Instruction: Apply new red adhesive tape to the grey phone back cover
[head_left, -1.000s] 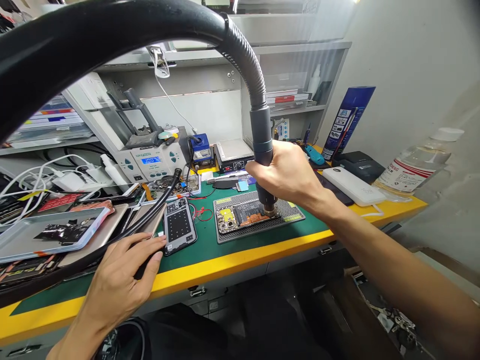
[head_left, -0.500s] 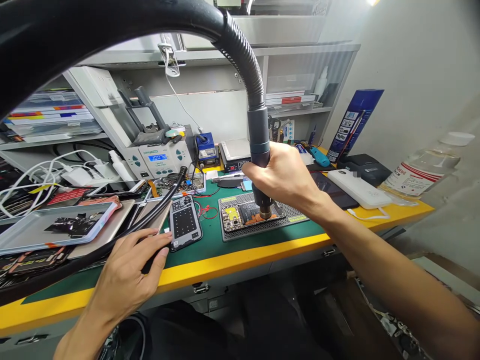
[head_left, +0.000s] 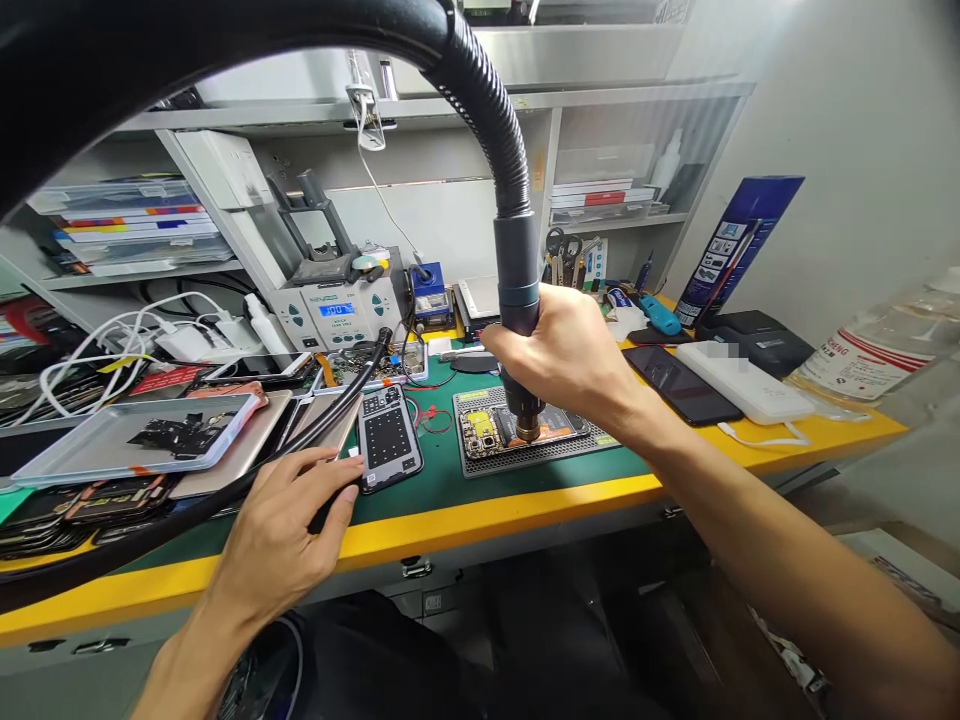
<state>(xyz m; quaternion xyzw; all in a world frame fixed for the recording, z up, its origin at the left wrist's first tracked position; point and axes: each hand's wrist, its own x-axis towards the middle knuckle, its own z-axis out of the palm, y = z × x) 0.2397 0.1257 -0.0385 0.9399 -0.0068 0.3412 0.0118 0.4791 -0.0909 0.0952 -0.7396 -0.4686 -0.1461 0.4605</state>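
My right hand (head_left: 574,350) is wrapped around the upright handle of a hot air gun (head_left: 517,260). Its brass nozzle points down, just over an opened phone (head_left: 559,425) with its circuit board and battery exposed. That phone lies on a grey perforated mat (head_left: 480,466). Whether the nozzle touches it I cannot tell. My left hand (head_left: 292,530) lies near the front edge with fingers stretched out, fingertips at the lower left edge of a detached phone back panel (head_left: 390,440). A black hose (head_left: 300,445) passes just beyond those fingers.
Behind stands a hot air station (head_left: 337,310) with a lit display. At left are a white tray (head_left: 45,455) of black scraps and stacked phone parts. A dark phone (head_left: 681,385), white power bank (head_left: 742,382), blue can (head_left: 739,250) and clear bottle (head_left: 877,350) stand at right.
The hot air gun's nozzle has shifted left along the opened phone, towards its circuit board end. The whole view has turned slightly left. My left hand keeps its place beside the back panel.
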